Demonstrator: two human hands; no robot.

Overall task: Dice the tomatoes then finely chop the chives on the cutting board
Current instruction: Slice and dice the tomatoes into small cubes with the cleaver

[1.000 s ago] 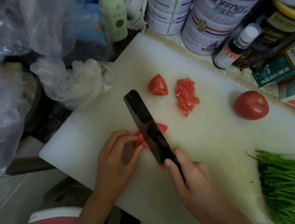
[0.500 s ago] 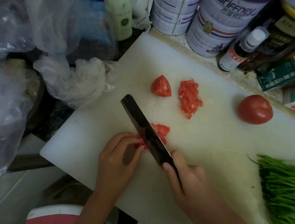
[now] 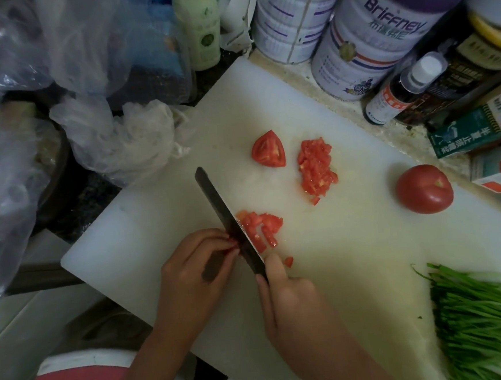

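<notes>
Head view. Risks a nick to the left hand (image 3: 195, 272): fingertips (image 3: 229, 247) sit right against the knife (image 3: 226, 215), with only a sliver of the stub (image 3: 236, 242) of tomato showing between. Most likely cause: a stroke landing before the tips draw back. Risks a slip as well, with so small and wet a stub, hard to pin. Could also scatter the loose dice (image 3: 261, 229), piled against the far face of the knife, on a careless lift; shows one stray cube (image 3: 288, 261) just beside the right thumb. Less likely: a roll from the whole tomato (image 3: 424, 189), well apart toward the right side of the board (image 3: 353, 256).

Left fingers: curled, tips bunched downward, pinning the stub to the board. Right hand (image 3: 288, 303): wrapped round the handle, itself hidden in the palm, with thumb and forefinger pinching the heel of the knife. Edge down, tip pointing away and to the left; cannot tell whether it meets the board.

Stub: under and just ahead of the left tips, touching the knife, mostly hidden. Loose dice: across the knife from those tips. Wedge (image 3: 268, 150) and dice heap (image 3: 315, 169): farther up the board, apart from both hands. Chives (image 3: 478, 316): uncut, at the near right of the board, well clear of the right hand.
</notes>
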